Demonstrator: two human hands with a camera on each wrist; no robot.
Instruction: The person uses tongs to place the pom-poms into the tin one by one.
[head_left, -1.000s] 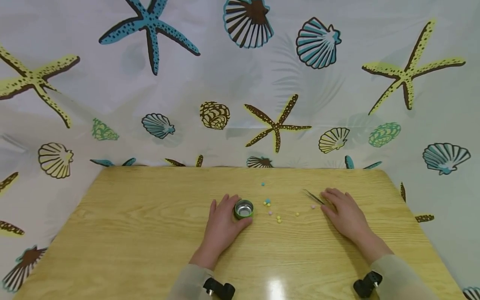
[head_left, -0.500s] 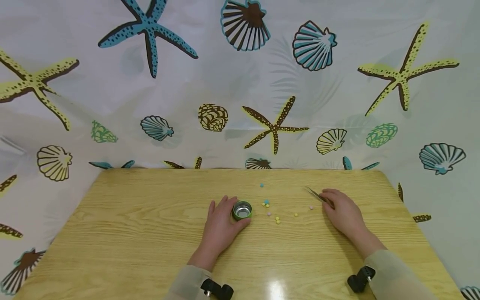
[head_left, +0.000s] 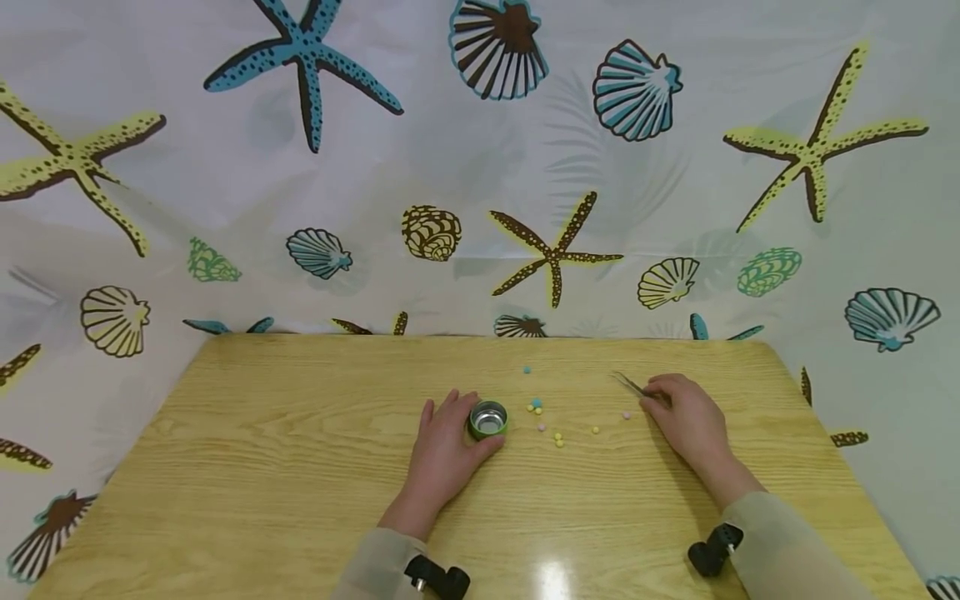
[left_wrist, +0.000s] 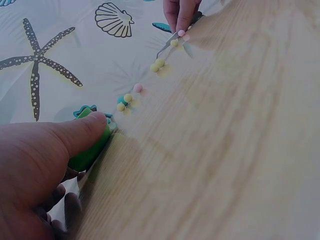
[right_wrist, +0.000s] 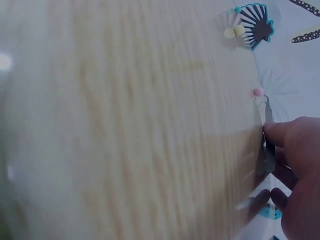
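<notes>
A small green-rimmed metal cup (head_left: 488,418) stands on the wooden table (head_left: 300,467). My left hand (head_left: 459,421) grips it from the left, thumb (left_wrist: 82,131) pressed against its green side (left_wrist: 95,145). Several tiny coloured balls lie right of the cup: a blue and yellow cluster (head_left: 536,407), yellow ones (head_left: 558,439), a pink one (head_left: 627,414). Further right, my right hand (head_left: 673,402) pinches metal tweezers (head_left: 628,385) low over the table, tips pointing left and away from me. In the right wrist view the tweezers (right_wrist: 267,142) sit between thumb and fingers, near the pink ball (right_wrist: 258,92).
A lone blue ball (head_left: 527,369) lies farther back. A sea-themed cloth (head_left: 480,208) with starfish and shells hangs behind and beside the table. The table's back edge (head_left: 480,336) meets the cloth.
My right hand, lying flat beside the tweezers a second ago, has curled its fingers and taken hold of them. The left hand stays on the cup.
</notes>
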